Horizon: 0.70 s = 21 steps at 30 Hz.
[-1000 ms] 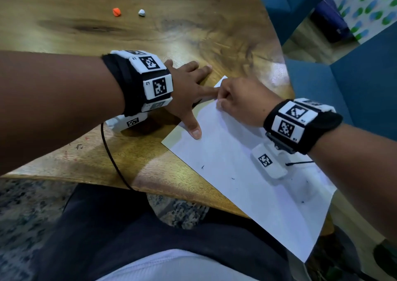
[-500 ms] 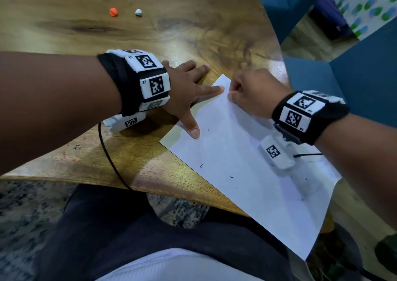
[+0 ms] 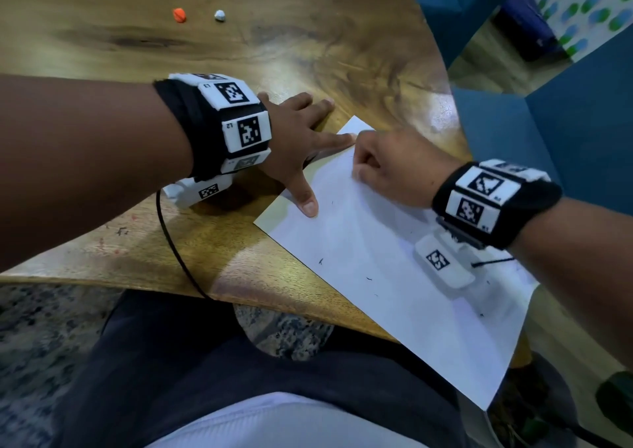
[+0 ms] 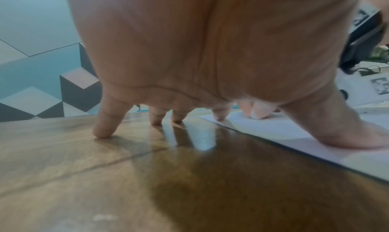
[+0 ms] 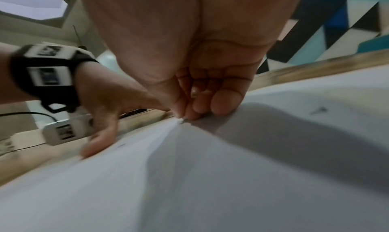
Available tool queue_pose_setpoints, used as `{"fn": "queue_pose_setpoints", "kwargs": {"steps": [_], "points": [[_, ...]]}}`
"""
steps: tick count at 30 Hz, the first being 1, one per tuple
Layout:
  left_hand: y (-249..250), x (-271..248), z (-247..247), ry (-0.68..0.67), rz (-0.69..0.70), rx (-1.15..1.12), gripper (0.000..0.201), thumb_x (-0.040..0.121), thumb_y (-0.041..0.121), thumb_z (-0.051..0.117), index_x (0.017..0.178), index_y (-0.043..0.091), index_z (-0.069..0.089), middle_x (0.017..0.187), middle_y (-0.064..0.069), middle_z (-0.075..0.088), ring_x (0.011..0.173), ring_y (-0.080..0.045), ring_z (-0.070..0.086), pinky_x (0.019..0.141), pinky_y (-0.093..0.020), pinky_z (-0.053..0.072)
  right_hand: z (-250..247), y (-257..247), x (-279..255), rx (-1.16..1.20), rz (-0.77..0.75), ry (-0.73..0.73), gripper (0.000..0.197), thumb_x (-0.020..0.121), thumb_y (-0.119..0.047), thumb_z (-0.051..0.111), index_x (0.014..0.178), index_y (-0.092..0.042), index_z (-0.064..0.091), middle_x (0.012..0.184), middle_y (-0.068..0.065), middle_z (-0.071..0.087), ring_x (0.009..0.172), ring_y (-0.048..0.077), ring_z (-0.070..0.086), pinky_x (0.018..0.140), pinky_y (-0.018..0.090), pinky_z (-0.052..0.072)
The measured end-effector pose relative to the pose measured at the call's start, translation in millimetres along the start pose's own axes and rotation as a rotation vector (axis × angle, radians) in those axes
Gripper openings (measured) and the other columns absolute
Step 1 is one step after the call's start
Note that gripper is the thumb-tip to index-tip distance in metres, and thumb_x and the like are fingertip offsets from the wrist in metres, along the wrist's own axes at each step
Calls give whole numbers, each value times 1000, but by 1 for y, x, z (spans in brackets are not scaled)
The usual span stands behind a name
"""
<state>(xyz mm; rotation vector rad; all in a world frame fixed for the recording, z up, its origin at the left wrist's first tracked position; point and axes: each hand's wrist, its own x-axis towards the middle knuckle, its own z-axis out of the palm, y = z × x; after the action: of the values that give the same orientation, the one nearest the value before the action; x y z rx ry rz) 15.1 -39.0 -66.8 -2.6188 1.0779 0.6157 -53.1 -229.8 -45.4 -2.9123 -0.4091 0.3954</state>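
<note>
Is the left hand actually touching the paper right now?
Touching. In the left wrist view, the left hand presses thumb and index fingertip on the white paper sheet, no gap.

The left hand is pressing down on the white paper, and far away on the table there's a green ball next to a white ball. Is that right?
Not quite. That ball is orange, not green: the head view shows the orange ball next to the white ball on the table. The left hand does press on the white paper.
</note>
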Motion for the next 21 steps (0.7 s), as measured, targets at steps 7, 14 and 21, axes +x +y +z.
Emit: {"fn": "queue_pose_setpoints", "kwargs": {"steps": [7,14,21], "points": [[-1,0,0,-3,-3,-7,133,48,99,57,150,58,-16,168,-1,-21,155,-30,-11,109,-73,28,14,-22,-29,-12,-146,-121,12,94,-31,51,96,-21,58,85,0,65,82,25,59,74,41,51],[1,-4,-1,12,-4,-20,129,50,97,58,150,59,-15,169,-1,-19,156,-29,-8,109,-73,28,18,-38,-31,-25,-269,-140,13,94,-29,51,95,-18,57,85,2,66,77,25,58,71,39,49],[4,-30,5,142,-28,-113,108,72,83,60,155,55,-4,170,-4,-14,157,-27,-2,115,-66,24,4,0,13,99,60,46,9,90,-31,59,87,-22,59,86,-2,65,85,20,59,76,37,50]]}}
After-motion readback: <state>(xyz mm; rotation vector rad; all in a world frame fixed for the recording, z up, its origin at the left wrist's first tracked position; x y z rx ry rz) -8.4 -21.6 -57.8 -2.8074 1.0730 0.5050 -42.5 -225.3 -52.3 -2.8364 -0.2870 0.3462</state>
